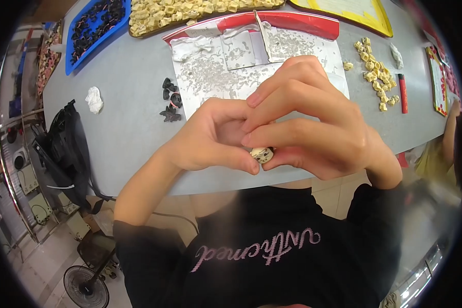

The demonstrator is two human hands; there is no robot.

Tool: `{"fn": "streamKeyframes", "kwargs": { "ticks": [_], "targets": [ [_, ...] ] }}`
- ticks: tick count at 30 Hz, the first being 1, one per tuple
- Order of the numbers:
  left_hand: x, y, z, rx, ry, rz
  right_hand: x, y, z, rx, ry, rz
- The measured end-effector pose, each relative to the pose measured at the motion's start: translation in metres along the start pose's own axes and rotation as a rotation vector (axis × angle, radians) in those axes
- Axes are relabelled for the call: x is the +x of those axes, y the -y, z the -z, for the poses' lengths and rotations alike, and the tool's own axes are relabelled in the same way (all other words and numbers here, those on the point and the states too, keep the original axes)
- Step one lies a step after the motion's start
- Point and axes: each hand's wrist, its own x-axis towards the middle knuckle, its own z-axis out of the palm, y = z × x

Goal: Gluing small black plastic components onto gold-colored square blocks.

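Observation:
Close to the table's near edge, my left hand (205,136) and my right hand (318,120) meet around a small cream figurine head (262,154) with dark painted face marks. My left thumb presses one side of it, and my right thumb and fingertips close on the other. A bit of something black shows at its upper right, mostly covered by fingers. Left of my hands lie a few small black pieces (170,114) with pink trim. To the right is a loose group of small cream pieces (379,77) like the held one.
White paper (205,77) smeared with grey-white residue lies behind my hands. At the back stand a blue tray (72,65) of black pieces, a tray of cream pieces (190,13) and a yellow tray (382,23). A red tube (403,93), crumpled tissue (94,100) and black bag (61,149) flank them.

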Motion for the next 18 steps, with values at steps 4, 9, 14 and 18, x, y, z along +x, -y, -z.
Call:
{"fn": "streamKeyframes", "kwargs": {
  "ticks": [4, 9, 14, 18],
  "targets": [
    [-0.002, -0.001, 0.002, 0.022, 0.002, -0.037, 0.002, 0.003, 0.002, 0.021, -0.015, -0.013],
    [0.0, 0.0, 0.003, 0.103, 0.069, -0.118, 0.004, 0.001, 0.007, 0.043, 0.02, 0.007],
    [0.002, -0.005, -0.005, 0.19, 0.036, -0.099, 0.013, -0.002, 0.043, -0.127, 0.019, 0.049],
    [0.01, -0.003, -0.016, 0.915, -0.055, -0.254, 0.009, 0.0, 0.062, -0.325, -0.094, -0.147]
  ]
}}
